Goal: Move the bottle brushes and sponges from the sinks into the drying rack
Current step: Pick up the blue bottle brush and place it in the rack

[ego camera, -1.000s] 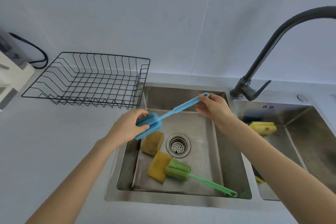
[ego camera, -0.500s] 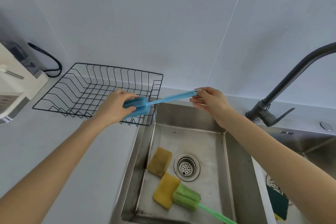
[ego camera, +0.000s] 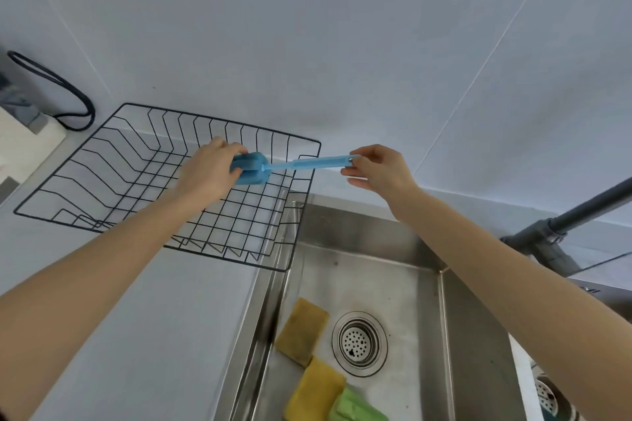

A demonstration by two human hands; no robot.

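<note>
A blue bottle brush point(ego camera: 294, 165) is held level above the right side of the black wire drying rack point(ego camera: 113, 178). My left hand point(ego camera: 208, 173) grips its foam head over the rack. My right hand point(ego camera: 379, 169) pinches the end of its handle, just past the rack's right edge. Down in the left sink point(ego camera: 383, 284) lie two yellow sponges point(ego camera: 302, 330) point(ego camera: 316, 390) beside the drain. The green foam head of a second bottle brush point(ego camera: 355, 408) shows at the bottom edge, its handle out of frame.
A dark faucet point(ego camera: 561, 225) rises at the right between the two sinks. The drain of the right sink point(ego camera: 549, 398) shows at the bottom right. A black cable point(ego camera: 68, 96) and a white appliance point(ego camera: 24, 140) sit left of the rack, against the tiled wall.
Both hands have carried the blue brush up and left from above the sink to over the rack. The view has swung left, so the right sink mostly left the frame.
</note>
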